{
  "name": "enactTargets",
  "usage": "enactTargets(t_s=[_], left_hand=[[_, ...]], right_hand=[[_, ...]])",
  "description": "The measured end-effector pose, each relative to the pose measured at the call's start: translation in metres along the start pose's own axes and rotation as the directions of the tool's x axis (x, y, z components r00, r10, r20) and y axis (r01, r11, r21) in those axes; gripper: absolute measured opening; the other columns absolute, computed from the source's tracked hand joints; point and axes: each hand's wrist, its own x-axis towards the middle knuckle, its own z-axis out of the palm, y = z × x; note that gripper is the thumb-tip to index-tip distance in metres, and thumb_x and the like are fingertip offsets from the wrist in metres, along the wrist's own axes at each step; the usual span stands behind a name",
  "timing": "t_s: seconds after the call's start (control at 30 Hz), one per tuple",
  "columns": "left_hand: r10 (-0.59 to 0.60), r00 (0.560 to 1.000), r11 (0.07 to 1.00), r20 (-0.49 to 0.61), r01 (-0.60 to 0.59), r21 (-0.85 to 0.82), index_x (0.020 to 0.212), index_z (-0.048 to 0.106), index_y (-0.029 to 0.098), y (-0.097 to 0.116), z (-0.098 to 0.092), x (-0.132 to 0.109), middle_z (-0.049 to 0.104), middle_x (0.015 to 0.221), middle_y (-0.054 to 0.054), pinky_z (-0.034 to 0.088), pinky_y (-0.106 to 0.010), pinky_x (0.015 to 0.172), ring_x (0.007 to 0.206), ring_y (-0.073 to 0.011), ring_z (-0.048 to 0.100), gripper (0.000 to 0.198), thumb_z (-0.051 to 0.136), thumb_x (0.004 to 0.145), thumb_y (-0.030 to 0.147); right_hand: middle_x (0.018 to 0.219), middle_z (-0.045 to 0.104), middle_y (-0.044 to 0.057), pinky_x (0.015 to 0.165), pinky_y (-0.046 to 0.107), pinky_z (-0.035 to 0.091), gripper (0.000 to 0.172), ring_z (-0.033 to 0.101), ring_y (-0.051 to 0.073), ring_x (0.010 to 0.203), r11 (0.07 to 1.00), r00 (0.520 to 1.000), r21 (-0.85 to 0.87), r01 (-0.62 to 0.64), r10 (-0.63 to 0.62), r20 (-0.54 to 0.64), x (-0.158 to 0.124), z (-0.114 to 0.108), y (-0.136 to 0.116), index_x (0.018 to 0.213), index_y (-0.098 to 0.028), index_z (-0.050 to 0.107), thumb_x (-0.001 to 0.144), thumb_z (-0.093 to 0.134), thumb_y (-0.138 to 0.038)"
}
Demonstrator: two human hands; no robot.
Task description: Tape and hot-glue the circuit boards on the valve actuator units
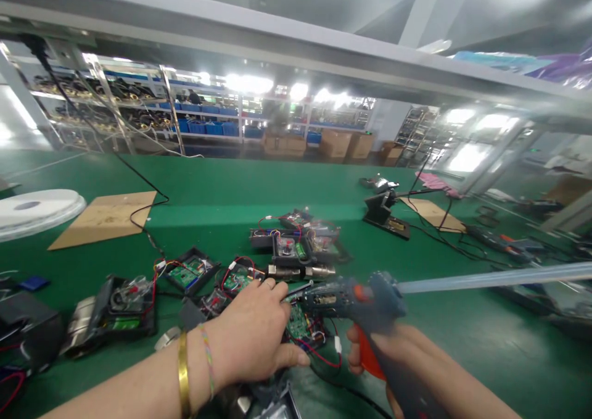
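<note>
My right hand (383, 357) is wrapped around the handle of a dark grey hot glue gun (356, 298) with an orange trigger. A long translucent glue stick (490, 278) sticks out of its back end, toward the right. The gun's nozzle points left, close to the fingers of my left hand. My left hand (254, 329) grips a black housing with a green circuit board (303, 323), fingers over its far side and thumb on the near side; the hand hides much of it. Red wires with a white connector (337, 345) trail from that housing.
Several opened black housings with boards and wires lie around, including one housing (124, 311) at left and a stack (296, 240) ahead. A black stand (386, 215), cardboard sheets (104, 218) and a white reel (39, 209) rest on the green table (203, 178). Cables cross it.
</note>
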Motion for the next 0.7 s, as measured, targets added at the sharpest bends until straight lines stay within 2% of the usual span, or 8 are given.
enactTargets(t_s=[0.2,0.4,0.57,0.7], left_hand=[[0.010,1.000,1.000,-0.029,-0.010,0.016,0.110,0.068,0.013,-0.0015,0.0027,-0.0012,0.061,0.112,-0.015,0.049,-0.056,0.097,0.109,-0.0359,0.056,0.065,0.053,0.085,0.072],[0.009,1.000,0.999,-0.018,-0.008,0.034,0.108,0.068,0.014,-0.0003,0.0023,-0.0011,0.061,0.110,-0.014,0.049,-0.054,0.096,0.108,-0.0347,0.056,0.065,0.052,0.085,0.072],[0.019,0.999,0.999,-0.026,-0.018,0.039,0.108,0.068,0.015,0.0000,0.0023,-0.0015,0.060,0.108,-0.013,0.050,-0.053,0.093,0.105,-0.0340,0.056,0.064,0.051,0.085,0.073],[0.009,1.000,0.999,0.005,-0.009,0.043,0.108,0.068,0.014,0.0000,-0.0009,-0.0005,0.060,0.107,-0.012,0.050,-0.052,0.091,0.104,-0.0331,0.057,0.063,0.051,0.086,0.072]], right_hand=[[0.094,0.072,0.007,0.050,0.023,0.045,0.054,0.058,0.011,0.051,0.999,0.999,-0.029,0.033,-0.034,-0.005,-0.0033,0.0065,-0.0028,0.110,-0.016,0.062,0.080,0.062,-0.061],[0.090,0.071,0.005,0.045,0.020,0.038,0.050,0.056,0.009,0.051,0.997,0.999,-0.072,0.029,-0.030,-0.016,-0.0037,0.0106,-0.0043,0.097,-0.016,0.063,0.081,0.059,-0.063],[0.089,0.069,0.003,0.043,0.021,0.037,0.052,0.056,0.009,0.050,0.996,0.999,-0.075,0.041,-0.043,-0.015,-0.0015,0.0086,-0.0008,0.105,-0.018,0.061,0.081,0.058,-0.064],[0.088,0.069,0.002,0.045,0.021,0.038,0.051,0.056,0.009,0.050,0.994,0.999,-0.100,0.033,-0.034,-0.008,0.0010,0.0063,-0.0021,0.102,-0.017,0.061,0.080,0.060,-0.064]])
